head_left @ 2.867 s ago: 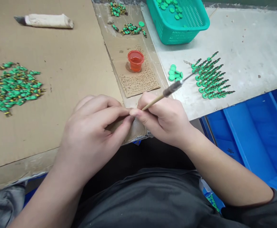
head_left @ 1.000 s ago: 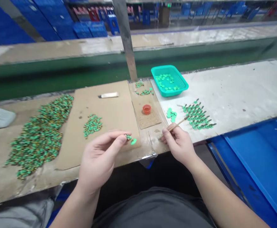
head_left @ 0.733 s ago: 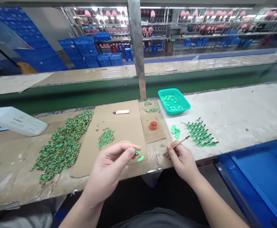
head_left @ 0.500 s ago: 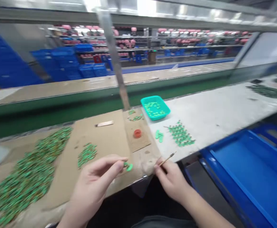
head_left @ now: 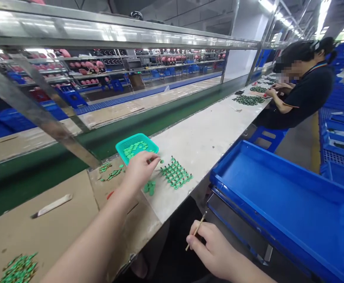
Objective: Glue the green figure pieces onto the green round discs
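Observation:
My left hand [head_left: 141, 167] reaches over the white tabletop with thumb and fingers pinched together. At its fingertips is a small green disc piece [head_left: 161, 161], just beyond the corner of several rows of green discs with upright dark stems [head_left: 176, 173]. Below that hand lie loose green discs [head_left: 150, 188], and behind it stands a teal basket [head_left: 119, 148] holding flat green discs. My right hand [head_left: 210, 243], off the table's front edge, grips a thin wooden-handled brush [head_left: 200, 226] pointing up. My left forearm mostly covers a red cap [head_left: 110, 195].
Green-and-brown pieces [head_left: 20, 269] are heaped on cardboard at left, near a pale-handled brush [head_left: 54, 205]. More small pieces [head_left: 113, 173] lie beside the basket. A blue tray [head_left: 266, 188] stands right of the table. A co-worker [head_left: 304, 90] sits farther along. Metal posts [head_left: 50, 129] rise behind.
My view has swung right. The left hand has carried its green piece from the cardboard to the stemmed rows. My right hand has moved away from the table edge, still holding the brush.

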`<state>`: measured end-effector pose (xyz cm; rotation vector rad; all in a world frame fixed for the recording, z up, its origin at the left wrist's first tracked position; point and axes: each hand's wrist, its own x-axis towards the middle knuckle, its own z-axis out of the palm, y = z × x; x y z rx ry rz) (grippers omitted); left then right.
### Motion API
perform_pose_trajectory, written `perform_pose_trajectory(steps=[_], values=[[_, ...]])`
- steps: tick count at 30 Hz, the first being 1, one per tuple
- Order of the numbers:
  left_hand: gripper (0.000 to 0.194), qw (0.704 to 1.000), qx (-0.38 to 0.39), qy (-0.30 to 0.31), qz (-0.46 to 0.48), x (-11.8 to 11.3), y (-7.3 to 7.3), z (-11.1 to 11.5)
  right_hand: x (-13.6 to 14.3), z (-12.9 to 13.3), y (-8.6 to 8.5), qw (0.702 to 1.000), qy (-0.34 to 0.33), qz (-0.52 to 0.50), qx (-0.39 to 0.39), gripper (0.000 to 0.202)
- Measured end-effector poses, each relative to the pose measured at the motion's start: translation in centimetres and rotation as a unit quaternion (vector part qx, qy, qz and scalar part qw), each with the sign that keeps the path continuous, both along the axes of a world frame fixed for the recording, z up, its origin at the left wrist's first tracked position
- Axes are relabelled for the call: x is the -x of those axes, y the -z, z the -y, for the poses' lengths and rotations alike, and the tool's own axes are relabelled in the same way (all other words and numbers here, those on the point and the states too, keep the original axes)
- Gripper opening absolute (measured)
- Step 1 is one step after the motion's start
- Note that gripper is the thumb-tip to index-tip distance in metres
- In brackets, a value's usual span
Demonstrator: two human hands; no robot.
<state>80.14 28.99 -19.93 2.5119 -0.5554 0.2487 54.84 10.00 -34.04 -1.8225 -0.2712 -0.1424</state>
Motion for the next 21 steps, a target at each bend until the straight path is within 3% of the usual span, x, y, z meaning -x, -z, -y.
perform_pose_trajectory(steps=[4, 10, 15, 18, 21], values=[[0.04, 0.998, -0.05, 0.012, -0.035, -3.5, 1.0, 2.7, -0.5, 1.0, 0.0, 1.0, 0.014, -0.001, -0.001, 0.034], [0.038, 0.996, -0.056, -0.007, -0.069, -3.8, 3.0, 3.7, -1.8, 1.8, -0.2, 1.0, 0.017, 0.006, 0.0, 0.035], [0.04, 0.995, -0.014, -0.024, -0.092, -3.8, 1.9, 4.1, -2.3, 2.1, -0.8, 1.0, 0.018, 0.001, -0.005, 0.032], [0.048, 0.993, 0.041, -0.039, -0.099, -1.4, 0.0, 3.5, -2.3, 2.4, -1.7, 1.0, 0.015, -0.007, -0.018, 0.028], [0.062, 0.984, 0.087, -0.013, -0.153, 4.6, -1.2, 2.2, -2.0, 2.3, -3.4, 0.998, -0.012, -0.041, -0.053, 0.028]])
